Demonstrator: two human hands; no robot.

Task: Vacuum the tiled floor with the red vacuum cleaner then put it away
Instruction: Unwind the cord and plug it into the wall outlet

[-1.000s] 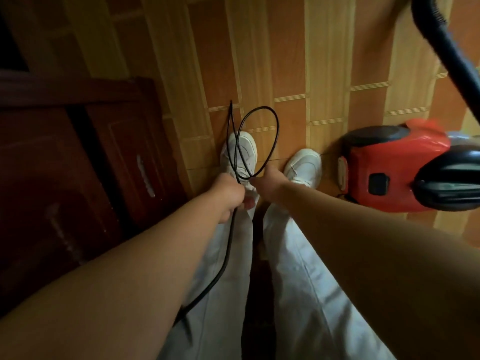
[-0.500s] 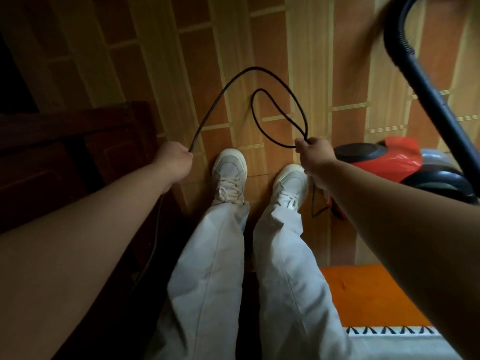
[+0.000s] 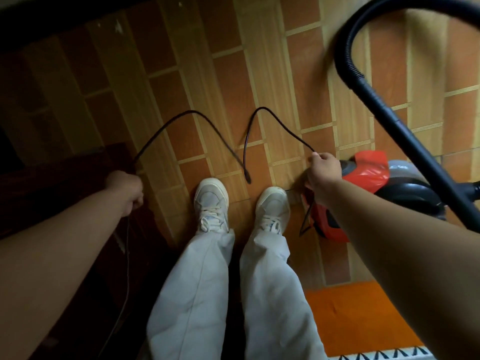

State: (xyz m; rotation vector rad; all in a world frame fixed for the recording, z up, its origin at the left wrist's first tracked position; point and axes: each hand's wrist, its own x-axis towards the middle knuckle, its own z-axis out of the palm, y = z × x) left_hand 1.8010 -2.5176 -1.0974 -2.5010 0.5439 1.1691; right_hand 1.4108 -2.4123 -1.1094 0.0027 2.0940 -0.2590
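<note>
The red vacuum cleaner stands on the tiled floor to the right of my feet, partly hidden by my right forearm. Its black hose arches over it at the top right. A thin black power cord hangs in a sagging loop between my hands. My left hand grips the cord at the left, and the cord trails down past my arm. My right hand pinches the cord above the vacuum's rear end.
A dark wooden cabinet stands close at the left. An orange mat with a patterned edge lies at the bottom right. My white shoes stand on the tiles between cabinet and vacuum.
My hands, together at first, have moved apart and stretched the cord; the loop between them has widened and sagged. The view has tilted slightly.
</note>
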